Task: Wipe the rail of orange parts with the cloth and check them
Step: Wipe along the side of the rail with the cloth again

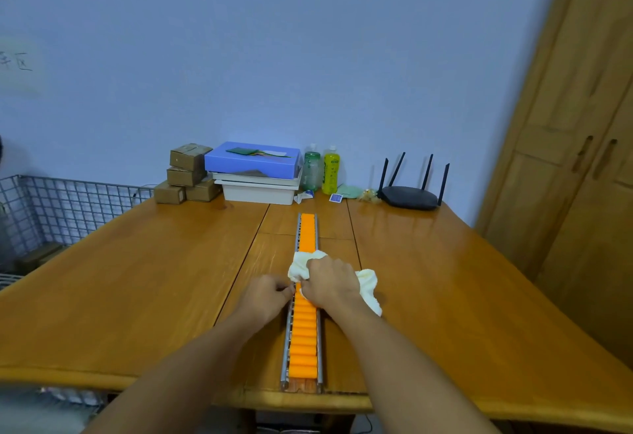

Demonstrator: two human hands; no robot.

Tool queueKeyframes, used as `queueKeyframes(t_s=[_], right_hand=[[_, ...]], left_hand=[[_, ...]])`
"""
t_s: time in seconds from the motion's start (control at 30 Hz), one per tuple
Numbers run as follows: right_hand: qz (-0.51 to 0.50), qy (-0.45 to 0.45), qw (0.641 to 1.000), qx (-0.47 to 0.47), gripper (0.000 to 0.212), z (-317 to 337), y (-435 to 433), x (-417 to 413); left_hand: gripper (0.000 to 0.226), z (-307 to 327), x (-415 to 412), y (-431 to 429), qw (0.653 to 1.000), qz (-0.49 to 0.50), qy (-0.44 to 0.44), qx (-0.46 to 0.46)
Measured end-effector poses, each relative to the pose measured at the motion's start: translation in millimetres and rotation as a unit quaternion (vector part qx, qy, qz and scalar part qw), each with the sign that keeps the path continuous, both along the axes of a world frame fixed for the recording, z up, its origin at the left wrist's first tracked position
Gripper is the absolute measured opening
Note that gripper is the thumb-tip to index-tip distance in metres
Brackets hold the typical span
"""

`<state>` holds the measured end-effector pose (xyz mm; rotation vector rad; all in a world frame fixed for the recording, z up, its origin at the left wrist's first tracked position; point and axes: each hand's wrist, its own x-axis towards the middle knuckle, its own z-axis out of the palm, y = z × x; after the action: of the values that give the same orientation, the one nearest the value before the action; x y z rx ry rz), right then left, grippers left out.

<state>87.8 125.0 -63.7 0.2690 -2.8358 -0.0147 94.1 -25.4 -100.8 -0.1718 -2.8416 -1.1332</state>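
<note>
The right hand point(330, 283) hides the middle of the rail point(303, 341), which lies along the desk point(137, 296), and clutches the cloth point(368, 284) there. The left hand point(269, 293) curls at the rail's edge; its grip is unclear.

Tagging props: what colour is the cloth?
Pale cream-white cloth, gripped by the right hand over the rail; head view.

I see soft, even room light, with a cool blue cast on the wall point(274, 56). Shadows are weak; only a faint one lies on the surface point(137, 279) beside the right wrist, just behind the fingers point(313, 267). The glossy wood gives pale glare beyond the fingers and to their right. The cloth point(368, 284) looks nearly washed out. The rail point(285, 348) glints a little. Far left of the fingers a paper point(19, 63) is blurred, and the edges bend from the wide lens.
</note>
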Motion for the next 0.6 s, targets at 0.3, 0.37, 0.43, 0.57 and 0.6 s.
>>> queueKeyframes(t_s=[0.3, 0.37, 0.43, 0.57, 0.6], right_hand=[[-0.034, 0.000, 0.999, 0.020, 0.026, 7.0, 29.8, 18.1], [-0.036, 0.012, 0.999, 0.016, 0.025, 10.3, 33.5, 22.9], [-0.031, 0.033, 0.999, 0.004, 0.025, 16.5, 32.6, 26.9], [-0.018, 0.060, 0.998, -0.005, 0.024, 30.0, 19.9, 33.3], [-0.012, 0.064, 0.998, -0.005, 0.025, 31.6, 15.0, 34.9]], left_hand=[[0.015, 3.8, 11.4, 4.3, 1.000, 0.008, -0.009, -0.006], [0.016, 3.1, 12.1, 4.0, 1.000, 0.013, -0.012, -0.006], [0.018, 4.5, 14.6, 4.1, 1.000, 0.015, -0.011, -0.014], [0.020, 3.9, 21.9, 4.0, 0.999, 0.016, -0.009, -0.029], [0.021, 3.8, 24.7, 3.5, 0.999, 0.017, -0.008, -0.031]])
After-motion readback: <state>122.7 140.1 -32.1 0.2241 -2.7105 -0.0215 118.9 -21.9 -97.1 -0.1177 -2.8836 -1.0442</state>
